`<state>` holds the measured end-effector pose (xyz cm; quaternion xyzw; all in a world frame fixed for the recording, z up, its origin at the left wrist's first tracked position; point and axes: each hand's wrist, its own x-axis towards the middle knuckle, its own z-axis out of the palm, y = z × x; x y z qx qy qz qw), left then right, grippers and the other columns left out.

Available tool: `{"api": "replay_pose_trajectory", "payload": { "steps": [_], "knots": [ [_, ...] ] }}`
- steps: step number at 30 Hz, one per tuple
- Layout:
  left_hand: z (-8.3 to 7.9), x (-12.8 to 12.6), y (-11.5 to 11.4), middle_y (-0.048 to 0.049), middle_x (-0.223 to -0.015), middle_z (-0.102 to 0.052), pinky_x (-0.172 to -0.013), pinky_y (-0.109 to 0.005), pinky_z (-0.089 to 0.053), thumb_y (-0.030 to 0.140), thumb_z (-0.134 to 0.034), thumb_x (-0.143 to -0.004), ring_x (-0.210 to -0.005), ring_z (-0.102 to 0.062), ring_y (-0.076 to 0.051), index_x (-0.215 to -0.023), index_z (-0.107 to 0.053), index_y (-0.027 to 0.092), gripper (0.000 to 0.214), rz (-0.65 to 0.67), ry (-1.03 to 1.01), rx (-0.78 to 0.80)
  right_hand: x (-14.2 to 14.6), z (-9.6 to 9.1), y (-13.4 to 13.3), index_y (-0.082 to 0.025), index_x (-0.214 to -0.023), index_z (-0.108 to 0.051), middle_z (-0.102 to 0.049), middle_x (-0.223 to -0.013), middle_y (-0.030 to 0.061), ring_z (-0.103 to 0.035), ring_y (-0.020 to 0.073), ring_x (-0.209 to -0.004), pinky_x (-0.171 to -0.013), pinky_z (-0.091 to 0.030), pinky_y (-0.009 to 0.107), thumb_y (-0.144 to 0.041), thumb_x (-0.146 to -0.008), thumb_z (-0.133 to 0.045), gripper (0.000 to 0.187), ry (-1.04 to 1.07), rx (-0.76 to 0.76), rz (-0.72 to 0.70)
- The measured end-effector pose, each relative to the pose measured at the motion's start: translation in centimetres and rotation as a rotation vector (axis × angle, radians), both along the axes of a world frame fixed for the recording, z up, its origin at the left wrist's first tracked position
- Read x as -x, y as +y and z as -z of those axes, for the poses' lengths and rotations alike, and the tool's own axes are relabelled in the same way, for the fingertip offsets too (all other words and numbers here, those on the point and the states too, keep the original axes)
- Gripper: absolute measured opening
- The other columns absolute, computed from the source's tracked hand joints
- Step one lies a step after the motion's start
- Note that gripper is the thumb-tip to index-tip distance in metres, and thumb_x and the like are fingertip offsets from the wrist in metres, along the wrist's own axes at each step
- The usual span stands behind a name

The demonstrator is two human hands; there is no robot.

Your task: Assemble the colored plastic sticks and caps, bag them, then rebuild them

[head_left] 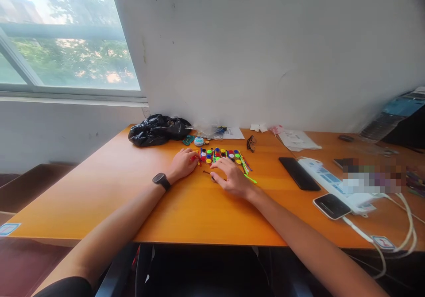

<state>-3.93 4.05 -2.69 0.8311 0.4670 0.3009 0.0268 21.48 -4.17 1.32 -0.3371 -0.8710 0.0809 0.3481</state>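
A cluster of small coloured round discs (222, 155) lies on the orange table (109, 190), with thin coloured sticks (245, 164) among them. My left hand (183, 163), a black watch on its wrist, rests at the cluster's left edge with fingers curled on a small red piece (195, 157). My right hand (229, 176) lies palm down just in front of the discs, fingers spread and bent, covering a small dark thing I cannot make out.
A black plastic bag (156, 129) sits at the back left by the wall. Glasses (251, 143), papers (297, 140), a black phone (299, 173), a white power strip (332, 184), another phone (331, 206) and cables (403, 230) lie to the right.
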Motion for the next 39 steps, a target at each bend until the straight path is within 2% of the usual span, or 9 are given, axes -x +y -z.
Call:
{"api": "replay_pose_trajectory", "payload": {
  "steps": [5,12,17,23,27,31,39],
  "knots": [
    [-0.3,-0.1,-0.2,-0.0067,-0.099,-0.068,-0.089,-0.039,-0.051,0.031,-0.058,-0.100,-0.094,-0.063,-0.025,-0.104,-0.080,0.028,0.022,0.019,0.000,0.003,0.0,0.0,0.1,-0.023,-0.111,-0.066,-0.073,-0.109,0.0088,-0.064,0.0283,-0.106,-0.099,-0.050,0.047,-0.024,-0.100,-0.064,0.011,-0.005,-0.004,-0.007],
    [-0.1,0.0,0.0,-0.0070,-0.097,-0.070,-0.090,-0.041,-0.052,0.032,-0.063,-0.096,-0.093,-0.063,-0.026,-0.093,-0.079,0.027,0.018,0.017,-0.063,0.038,0.0,0.2,0.1,-0.024,-0.109,-0.067,-0.073,-0.109,0.0085,-0.064,0.0285,-0.105,-0.097,-0.050,0.048,-0.024,-0.100,-0.063,0.010,-0.004,-0.007,-0.005],
    [-0.4,0.0,-0.1,-0.0072,-0.100,-0.071,-0.091,-0.042,-0.050,0.026,-0.057,-0.097,-0.095,-0.062,-0.027,-0.091,-0.071,0.023,0.015,-0.002,-0.102,0.021,0.0,0.3,0.1,-0.024,-0.109,-0.066,-0.073,-0.109,0.0083,-0.064,0.0281,-0.105,-0.097,-0.050,0.047,-0.024,-0.100,-0.063,0.009,-0.009,0.001,-0.012],
    [-1.0,-0.1,-0.5,-0.0077,-0.104,-0.073,-0.095,-0.044,-0.048,0.025,-0.050,-0.102,-0.112,-0.060,-0.030,-0.099,-0.057,0.025,0.008,-0.120,-0.221,0.005,0.0,0.2,0.1,-0.023,-0.107,-0.066,-0.072,-0.107,0.0085,-0.063,0.0276,-0.103,-0.096,-0.050,0.047,-0.024,-0.100,-0.063,0.008,-0.015,0.005,-0.011],
    [-1.2,0.1,-0.5,-0.0068,-0.100,-0.070,-0.091,-0.043,-0.048,0.026,-0.046,-0.104,-0.102,-0.061,-0.028,-0.096,-0.052,0.025,0.010,-0.183,-0.302,-0.028,0.0,0.2,0.1,-0.023,-0.106,-0.066,-0.072,-0.107,0.0083,-0.064,0.0275,-0.102,-0.096,-0.050,0.047,-0.024,-0.100,-0.063,0.006,-0.013,-0.003,-0.012],
    [-1.2,0.1,-0.5,-0.0060,-0.098,-0.069,-0.084,-0.040,-0.049,0.027,-0.045,-0.103,-0.094,-0.058,-0.027,-0.095,-0.051,0.025,0.011,-0.148,-0.291,-0.005,0.0,0.4,0.2,-0.024,-0.106,-0.065,-0.072,-0.106,0.0081,-0.064,0.0273,-0.102,-0.095,-0.050,0.046,-0.024,-0.100,-0.063,0.006,-0.015,-0.003,-0.014],
    [-1.5,-0.1,-1.0,-0.0056,-0.097,-0.072,-0.084,-0.040,-0.050,0.018,-0.051,-0.095,-0.094,-0.059,-0.027,-0.093,-0.057,0.025,0.009,-0.075,-0.207,0.025,0.1,0.4,0.1,-0.024,-0.105,-0.066,-0.071,-0.105,0.0081,-0.063,0.0268,-0.100,-0.095,-0.050,0.046,-0.024,-0.101,-0.063,0.005,-0.027,-0.008,-0.012]
  ]
}}
